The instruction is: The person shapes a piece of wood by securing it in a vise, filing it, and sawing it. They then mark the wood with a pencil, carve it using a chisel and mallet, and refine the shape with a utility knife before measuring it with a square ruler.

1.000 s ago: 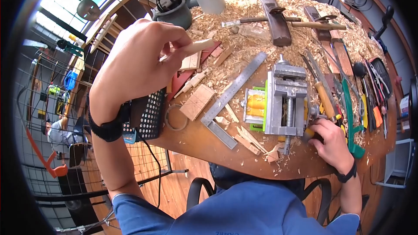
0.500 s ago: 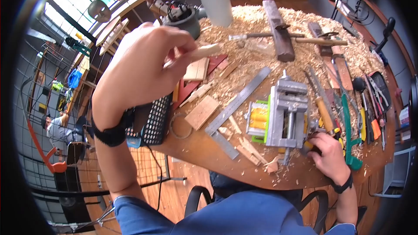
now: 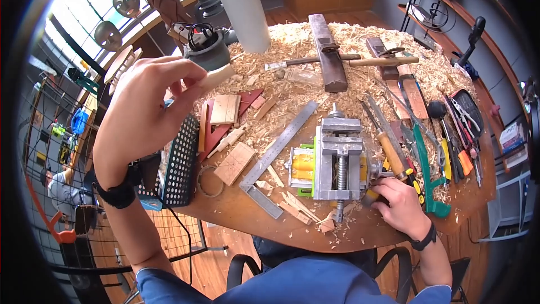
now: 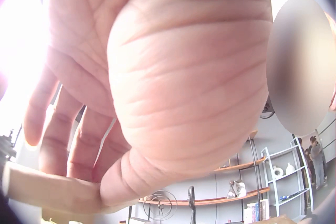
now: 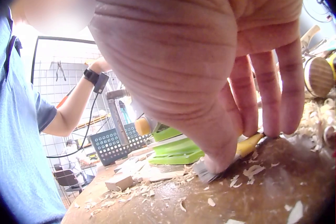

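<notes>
In the head view my left hand (image 3: 147, 107) is raised over the left side of the table. It pinches a short pale wood piece (image 3: 218, 77) between thumb and fingers; the left wrist view shows this wood piece (image 4: 52, 188) lying across the fingertips. My right hand (image 3: 400, 202) is low at the table's front, just right of the metal vise (image 3: 337, 160). Its thumb and fingers pinch a small yellow-handled tool (image 5: 249, 145) with a grey end, partly hidden by the thumb in the right wrist view.
A steel square (image 3: 281, 146), a wood block (image 3: 234, 163) and slivers lie left of the vise. Hand planes (image 3: 328, 56) and a hammer rest on shavings behind. Chisels, a green-handled saw (image 3: 430, 191) and pliers lie right. A perforated basket (image 3: 181, 157) stands left.
The head view has shifted, so the table's things appear farther left and lower. My left hand still pinches the wood piece; my right hand stays beside the vise.
</notes>
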Demonstrator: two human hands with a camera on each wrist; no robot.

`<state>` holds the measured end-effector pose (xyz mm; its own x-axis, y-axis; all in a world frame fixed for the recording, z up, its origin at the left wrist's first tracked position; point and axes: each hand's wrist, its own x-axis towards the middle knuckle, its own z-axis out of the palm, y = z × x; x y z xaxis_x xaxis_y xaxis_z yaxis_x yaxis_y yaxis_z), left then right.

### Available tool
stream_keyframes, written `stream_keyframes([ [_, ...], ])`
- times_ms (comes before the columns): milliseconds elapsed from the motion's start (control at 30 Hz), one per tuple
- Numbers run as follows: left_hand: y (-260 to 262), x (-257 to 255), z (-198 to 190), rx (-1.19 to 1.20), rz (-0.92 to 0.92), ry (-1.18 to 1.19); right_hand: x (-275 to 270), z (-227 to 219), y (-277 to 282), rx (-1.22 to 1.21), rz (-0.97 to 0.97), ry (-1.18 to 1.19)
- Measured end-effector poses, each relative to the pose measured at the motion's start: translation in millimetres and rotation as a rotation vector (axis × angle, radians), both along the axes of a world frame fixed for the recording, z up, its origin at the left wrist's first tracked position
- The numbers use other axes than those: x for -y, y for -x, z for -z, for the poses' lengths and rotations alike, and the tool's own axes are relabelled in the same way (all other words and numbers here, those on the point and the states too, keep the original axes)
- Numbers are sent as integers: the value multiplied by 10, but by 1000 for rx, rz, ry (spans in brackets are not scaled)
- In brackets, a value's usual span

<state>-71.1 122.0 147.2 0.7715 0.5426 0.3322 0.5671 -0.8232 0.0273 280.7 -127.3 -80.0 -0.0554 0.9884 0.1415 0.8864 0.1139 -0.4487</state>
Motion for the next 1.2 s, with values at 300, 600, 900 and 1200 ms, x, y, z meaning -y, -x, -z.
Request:
stream_keyframes([
  [300,6,33,-108,-4,23,-74,44,23,-6,-10,9,4],
  [600,-183,132,-54,21,78,-8,103,84,-51,-23,-5,-12],
  [900,-920,334,448,37,317,222,-41,-158,23,-206,80,-300],
  [1200,-1493,456,916,2,436,328,-476,-488,302,-636,148,-379],
])
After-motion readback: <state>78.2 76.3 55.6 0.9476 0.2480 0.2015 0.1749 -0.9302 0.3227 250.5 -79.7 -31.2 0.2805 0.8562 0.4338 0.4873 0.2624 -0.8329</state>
